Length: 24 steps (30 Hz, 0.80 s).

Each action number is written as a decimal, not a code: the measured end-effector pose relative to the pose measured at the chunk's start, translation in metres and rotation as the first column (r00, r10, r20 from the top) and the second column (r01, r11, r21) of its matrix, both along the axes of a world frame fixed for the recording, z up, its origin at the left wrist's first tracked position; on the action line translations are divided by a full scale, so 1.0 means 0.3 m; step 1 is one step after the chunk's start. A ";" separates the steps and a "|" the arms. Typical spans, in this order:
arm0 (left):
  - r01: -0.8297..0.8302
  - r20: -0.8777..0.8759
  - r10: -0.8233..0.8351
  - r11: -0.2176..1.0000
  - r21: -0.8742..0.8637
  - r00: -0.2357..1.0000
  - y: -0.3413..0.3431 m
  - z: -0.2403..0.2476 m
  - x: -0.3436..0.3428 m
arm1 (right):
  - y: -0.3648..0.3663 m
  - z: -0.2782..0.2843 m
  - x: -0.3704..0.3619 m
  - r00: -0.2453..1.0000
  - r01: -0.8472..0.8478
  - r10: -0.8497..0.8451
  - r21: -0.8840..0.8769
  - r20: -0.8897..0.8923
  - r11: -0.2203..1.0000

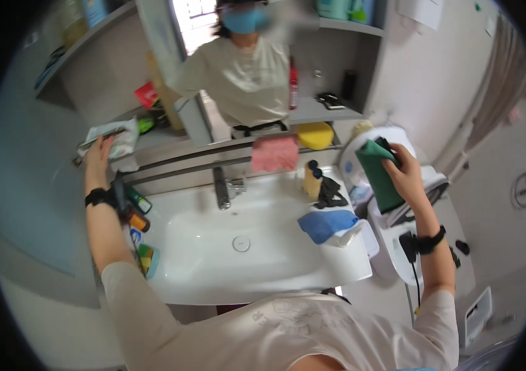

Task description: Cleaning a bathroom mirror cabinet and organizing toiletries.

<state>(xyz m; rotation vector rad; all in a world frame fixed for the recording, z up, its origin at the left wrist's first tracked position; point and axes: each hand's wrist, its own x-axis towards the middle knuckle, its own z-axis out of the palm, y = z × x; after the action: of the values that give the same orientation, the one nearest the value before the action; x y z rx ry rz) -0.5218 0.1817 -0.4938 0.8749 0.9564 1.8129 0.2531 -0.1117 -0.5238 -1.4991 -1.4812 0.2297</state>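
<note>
right hand (407,173) has the green cloth (378,179) pinched; I'd keep it folded; left hand (98,153) is at the white packet (126,132); can't tell from here if gripping, so go easy

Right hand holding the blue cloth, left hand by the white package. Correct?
One error: in the head view, the right hand holds a green item. The blue cloth lies on the right side of the sink. The left hand is by the white package, as stated.
</note>
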 end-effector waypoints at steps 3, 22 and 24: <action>-0.210 -0.165 0.182 0.963 -0.172 0.969 0.065 -0.035 0.137 | 0.018 0.005 0.030 0.999 0.036 -0.037 0.026 0.016 0.999; -0.447 -0.596 0.330 0.893 -0.053 0.732 -0.030 -0.196 0.244 | 0.097 0.035 0.067 0.998 -0.063 0.063 0.021 0.007 0.998; -0.469 -0.598 0.358 0.883 -0.033 0.717 -0.026 -0.204 0.300 | 0.095 0.047 0.069 0.999 -0.053 0.053 0.039 0.009 0.998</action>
<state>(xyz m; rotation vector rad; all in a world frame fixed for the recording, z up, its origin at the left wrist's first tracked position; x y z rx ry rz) -0.4317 0.1738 -0.5551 1.1976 1.8136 1.8018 0.2739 -0.0833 -0.5098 -1.4323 -1.5248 0.2246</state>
